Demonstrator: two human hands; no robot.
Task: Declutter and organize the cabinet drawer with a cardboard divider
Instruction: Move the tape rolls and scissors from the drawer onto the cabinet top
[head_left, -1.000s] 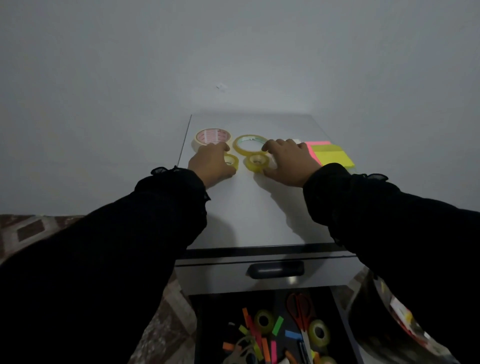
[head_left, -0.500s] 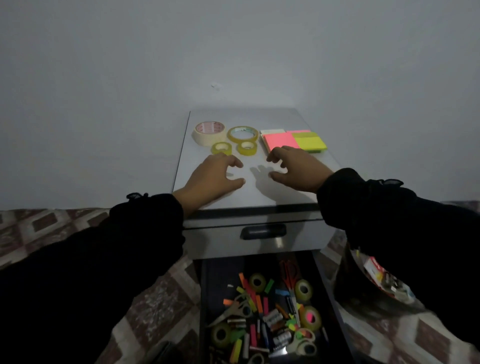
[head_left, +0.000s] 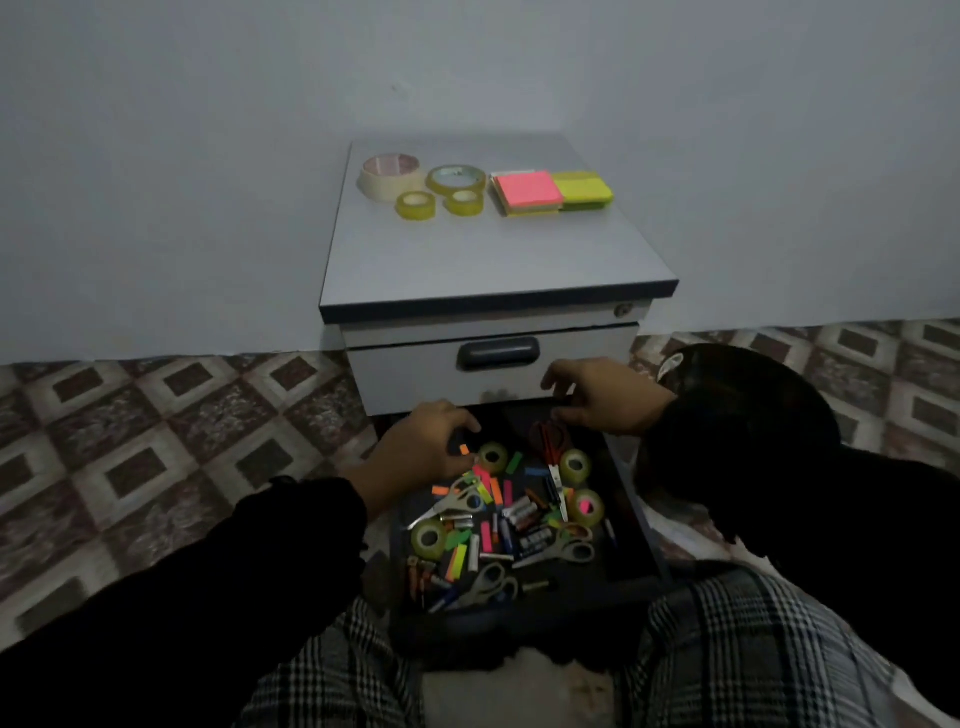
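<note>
Dim room, grey wall across upper frame, patterned tile floor (head_left: 171, 415) at mid left & right. Grey cabinet (head_left: 493, 260) centre; on top, upper centre: four tape rolls (head_left: 415, 205) w/ sticky-note pads (head_left: 527, 192) beside them. Open drawer (head_left: 631, 551) lower centre, full of mixed clutter: tape rolls, scissors (head_left: 452, 501), neon tabs, batteries; small bits hard to make out in low light. Left hand (head_left: 431, 447) over drawer's back left, fingers loosely curled, holding nothing visible. Right hand (head_left: 597, 397) at drawer's back right, fingers spread, relaxed, empty. No cardboard divider in frame. Drawer front hidden by checked lap.
</note>
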